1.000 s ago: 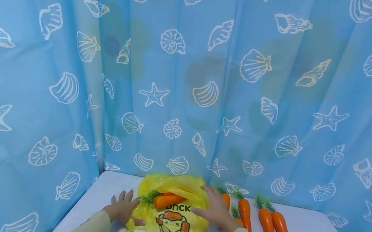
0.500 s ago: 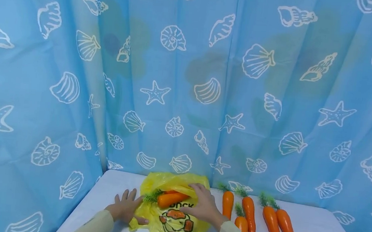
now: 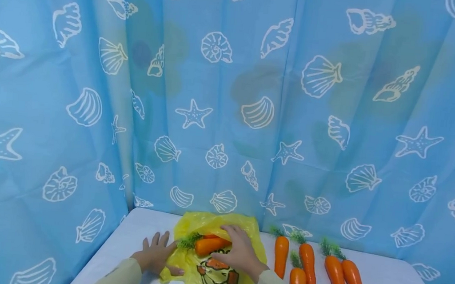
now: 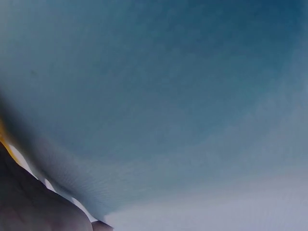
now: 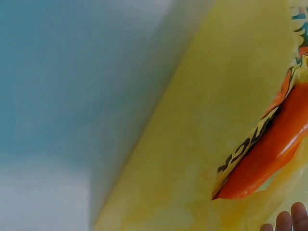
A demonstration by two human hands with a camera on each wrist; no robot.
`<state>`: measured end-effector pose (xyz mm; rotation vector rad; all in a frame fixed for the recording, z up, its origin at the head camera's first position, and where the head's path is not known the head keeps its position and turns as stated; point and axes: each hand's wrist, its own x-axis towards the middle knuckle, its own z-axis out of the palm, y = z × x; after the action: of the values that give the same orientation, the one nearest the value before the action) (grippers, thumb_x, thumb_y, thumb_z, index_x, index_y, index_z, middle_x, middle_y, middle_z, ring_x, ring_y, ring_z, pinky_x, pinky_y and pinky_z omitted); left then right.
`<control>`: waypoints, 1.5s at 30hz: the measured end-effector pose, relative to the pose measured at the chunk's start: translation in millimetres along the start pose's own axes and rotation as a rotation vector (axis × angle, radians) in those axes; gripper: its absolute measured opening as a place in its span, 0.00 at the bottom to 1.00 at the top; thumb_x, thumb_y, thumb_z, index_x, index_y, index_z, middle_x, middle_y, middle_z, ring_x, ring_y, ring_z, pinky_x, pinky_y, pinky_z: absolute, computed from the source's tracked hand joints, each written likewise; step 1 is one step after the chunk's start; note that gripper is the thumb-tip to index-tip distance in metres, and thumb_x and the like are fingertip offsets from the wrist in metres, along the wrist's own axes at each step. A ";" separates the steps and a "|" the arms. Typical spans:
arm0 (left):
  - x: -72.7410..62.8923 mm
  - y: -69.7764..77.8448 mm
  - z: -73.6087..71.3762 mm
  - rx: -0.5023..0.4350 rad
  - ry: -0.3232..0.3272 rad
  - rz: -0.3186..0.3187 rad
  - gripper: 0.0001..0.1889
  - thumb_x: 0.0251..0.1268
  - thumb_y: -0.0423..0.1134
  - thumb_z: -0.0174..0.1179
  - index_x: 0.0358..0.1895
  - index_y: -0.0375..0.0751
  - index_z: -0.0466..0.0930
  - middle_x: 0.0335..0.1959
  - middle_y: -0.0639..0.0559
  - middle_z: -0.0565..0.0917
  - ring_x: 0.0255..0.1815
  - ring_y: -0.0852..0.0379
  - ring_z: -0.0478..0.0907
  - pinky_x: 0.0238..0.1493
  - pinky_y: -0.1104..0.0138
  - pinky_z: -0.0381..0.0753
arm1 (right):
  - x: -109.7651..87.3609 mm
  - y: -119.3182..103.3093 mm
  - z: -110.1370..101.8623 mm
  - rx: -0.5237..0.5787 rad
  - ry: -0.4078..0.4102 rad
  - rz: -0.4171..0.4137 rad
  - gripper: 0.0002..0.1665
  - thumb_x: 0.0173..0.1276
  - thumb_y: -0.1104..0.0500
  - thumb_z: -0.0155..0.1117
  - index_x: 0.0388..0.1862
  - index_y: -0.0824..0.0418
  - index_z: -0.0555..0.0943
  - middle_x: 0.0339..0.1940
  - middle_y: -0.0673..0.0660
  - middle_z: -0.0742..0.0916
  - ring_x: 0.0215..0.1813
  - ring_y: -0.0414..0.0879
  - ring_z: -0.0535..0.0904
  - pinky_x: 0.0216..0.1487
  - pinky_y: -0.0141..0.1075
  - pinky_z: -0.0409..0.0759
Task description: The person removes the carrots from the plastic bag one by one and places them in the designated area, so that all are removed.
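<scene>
A yellow plastic bag (image 3: 257,247) with a printed duck face lies on the white table (image 3: 140,224). At its mouth is an orange carrot (image 3: 208,246), green top toward the left and thin end under the yellow film; more orange shows just behind it. My left hand (image 3: 154,256) rests at the bag's left edge with its fingers spread. Over the bag's right part is my right hand (image 3: 240,252), fingers extended close to the upper flap and thumb stretched leftward below the carrot. The right wrist view shows the carrot (image 5: 264,168) in the bag and a few right fingertips (image 5: 299,216).
Several loose carrots with green tops lie to the right of the bag, among them a short one (image 3: 298,281) and a long one (image 3: 357,281) farthest right. A blue curtain (image 3: 229,115) with white shell drawings hangs behind the table and on the left.
My right hand has moved left, from the bag's right edge to over the bag beside the carrot. The left hand stays at the left edge. The head view has shifted slightly.
</scene>
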<state>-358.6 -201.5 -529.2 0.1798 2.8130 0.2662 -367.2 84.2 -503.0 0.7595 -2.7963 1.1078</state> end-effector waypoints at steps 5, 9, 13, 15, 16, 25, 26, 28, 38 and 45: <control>0.2 -2.5 -2.6 0.008 0.010 -0.003 0.57 0.41 0.82 0.57 0.75 0.51 0.62 0.79 0.33 0.51 0.78 0.25 0.43 0.70 0.27 0.39 | 11.2 -6.8 8.4 0.051 -0.018 0.039 0.37 0.60 0.45 0.74 0.66 0.56 0.75 0.65 0.57 0.77 0.68 0.59 0.70 0.63 0.57 0.74; 2.9 -3.8 -4.2 0.009 0.013 -0.013 0.58 0.40 0.82 0.58 0.75 0.52 0.62 0.79 0.34 0.51 0.78 0.25 0.43 0.69 0.26 0.38 | 22.2 -11.5 15.5 0.066 -0.040 0.065 0.35 0.59 0.46 0.75 0.62 0.57 0.77 0.63 0.58 0.79 0.64 0.57 0.73 0.62 0.54 0.77; 7.1 -1.0 -2.5 0.005 0.009 -0.017 0.58 0.40 0.82 0.58 0.75 0.52 0.62 0.79 0.34 0.51 0.78 0.25 0.43 0.69 0.27 0.39 | 29.6 -11.3 19.0 0.073 -0.042 0.076 0.34 0.59 0.47 0.76 0.62 0.58 0.77 0.62 0.59 0.80 0.60 0.56 0.76 0.57 0.53 0.79; 7.8 1.2 -1.4 0.001 0.003 -0.015 0.58 0.40 0.83 0.58 0.75 0.52 0.62 0.79 0.34 0.51 0.78 0.25 0.43 0.70 0.27 0.39 | 32.3 -9.3 21.3 0.074 -0.034 0.081 0.34 0.59 0.48 0.75 0.62 0.59 0.77 0.60 0.59 0.80 0.58 0.55 0.77 0.55 0.52 0.79; 8.1 1.9 -0.6 -0.001 0.001 -0.015 0.58 0.40 0.83 0.58 0.75 0.53 0.62 0.79 0.34 0.52 0.78 0.25 0.43 0.70 0.27 0.39 | 33.4 -8.5 22.8 0.075 -0.030 0.086 0.34 0.59 0.48 0.75 0.62 0.59 0.77 0.59 0.59 0.80 0.57 0.55 0.78 0.54 0.51 0.80; 1.8 -2.7 3.3 -0.010 0.014 -0.007 0.59 0.38 0.85 0.55 0.75 0.51 0.63 0.79 0.34 0.52 0.78 0.25 0.43 0.69 0.26 0.37 | 41.9 -12.5 40.9 0.065 -0.020 0.088 0.34 0.57 0.43 0.76 0.58 0.57 0.80 0.53 0.56 0.81 0.53 0.52 0.77 0.53 0.48 0.79; 1.5 -2.6 3.1 -0.016 0.013 -0.005 0.59 0.39 0.85 0.55 0.75 0.51 0.63 0.79 0.34 0.52 0.78 0.25 0.43 0.69 0.26 0.36 | 42.1 -12.5 42.1 0.052 -0.021 0.082 0.34 0.56 0.43 0.77 0.58 0.57 0.80 0.53 0.56 0.82 0.53 0.51 0.77 0.53 0.48 0.79; 1.2 -1.8 2.9 -0.011 0.006 0.000 0.59 0.40 0.85 0.55 0.75 0.52 0.63 0.79 0.34 0.51 0.78 0.25 0.43 0.69 0.26 0.36 | 41.4 -11.4 44.2 0.032 -0.031 0.079 0.35 0.55 0.42 0.77 0.58 0.57 0.80 0.52 0.55 0.82 0.51 0.50 0.78 0.52 0.47 0.80; 1.7 2.6 0.9 0.015 0.004 -0.020 0.57 0.41 0.83 0.56 0.74 0.50 0.65 0.79 0.34 0.52 0.78 0.25 0.44 0.70 0.27 0.38 | 38.2 -0.4 52.6 -0.040 -0.085 0.122 0.37 0.50 0.40 0.79 0.57 0.52 0.81 0.49 0.51 0.85 0.47 0.50 0.77 0.51 0.53 0.71; 3.8 1.3 2.9 0.001 -0.006 -0.034 0.57 0.40 0.82 0.58 0.74 0.52 0.63 0.79 0.34 0.51 0.78 0.25 0.43 0.70 0.27 0.39 | 32.4 4.2 53.3 0.056 -0.130 0.171 0.33 0.52 0.46 0.80 0.56 0.53 0.81 0.53 0.53 0.84 0.50 0.50 0.79 0.53 0.52 0.79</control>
<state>-361.2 -199.2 -532.7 0.1321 2.8078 0.2555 -390.2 38.2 -538.4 0.6272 -2.9994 1.2083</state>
